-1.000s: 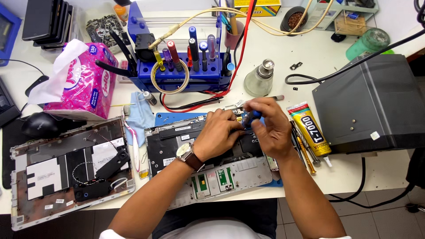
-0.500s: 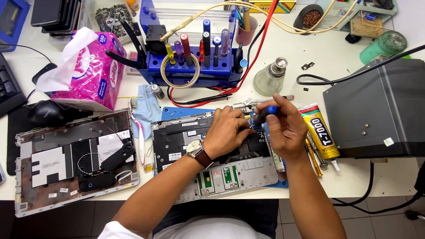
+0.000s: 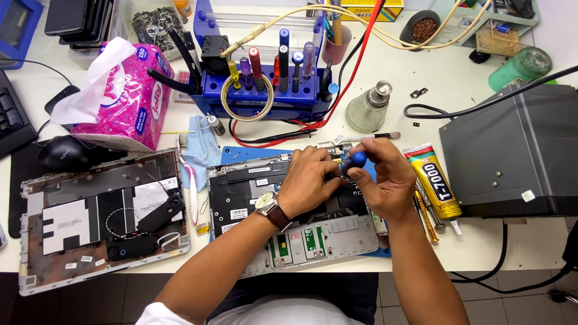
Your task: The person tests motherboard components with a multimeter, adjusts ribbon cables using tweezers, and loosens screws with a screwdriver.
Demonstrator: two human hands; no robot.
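Right hand [image 3: 385,180] pinching the blue-capped screwdriver [image 3: 355,159], tip hidden down in the opened laptop [image 3: 259,186]. Left hand [image 3: 310,180] curled beside it, fingertips on the chassis near the driver; whether it grips anything, I can't tell. Risk here: the tip skids off a screw and gouges the board, or a loose screw hops away. Glue tube [image 3: 432,180] lies just right of the wrist, easily knocked. The back cover [image 3: 90,216] sits well left.

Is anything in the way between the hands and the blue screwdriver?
No. The right hand already pinches the blue screwdriver by its top, and the left hand touches it lower down, over the opened laptop. Nothing sits between them.
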